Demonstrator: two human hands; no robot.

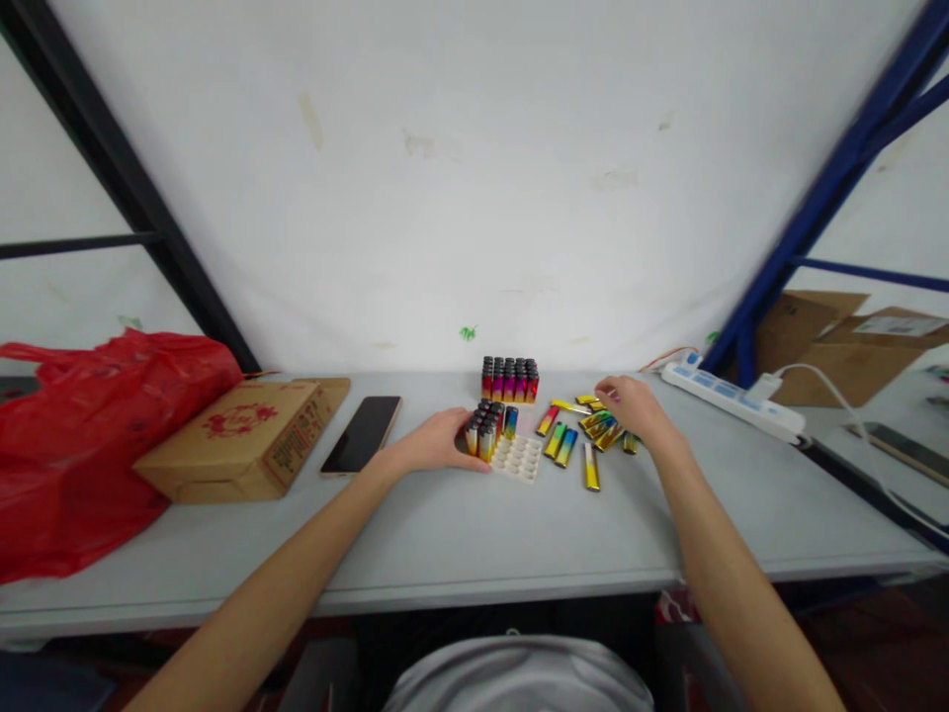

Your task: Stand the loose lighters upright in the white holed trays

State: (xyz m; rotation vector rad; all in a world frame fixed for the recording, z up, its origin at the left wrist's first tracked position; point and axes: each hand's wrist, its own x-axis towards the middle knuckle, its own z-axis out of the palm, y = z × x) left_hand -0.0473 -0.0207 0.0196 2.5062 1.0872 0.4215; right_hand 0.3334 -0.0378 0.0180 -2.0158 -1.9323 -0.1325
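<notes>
My left hand curves its thumb and fingers around the left side of a pale tray with round holes. Upright lighters with dark tops fill the tray's left part, and a blue lighter stands at its back; the holes to the front right are bare. My right hand is closed over a pile of loose shiny lighters. A small purple bit shows at its fingertips, seemingly part of a lighter, mostly hidden. Between the hands lie a green-yellow lighter and a gold one.
A full block of upright red and purple lighters stands behind the tray, near the wall. To the left are a phone, a cardboard box and a red bag. A power strip lies to the right.
</notes>
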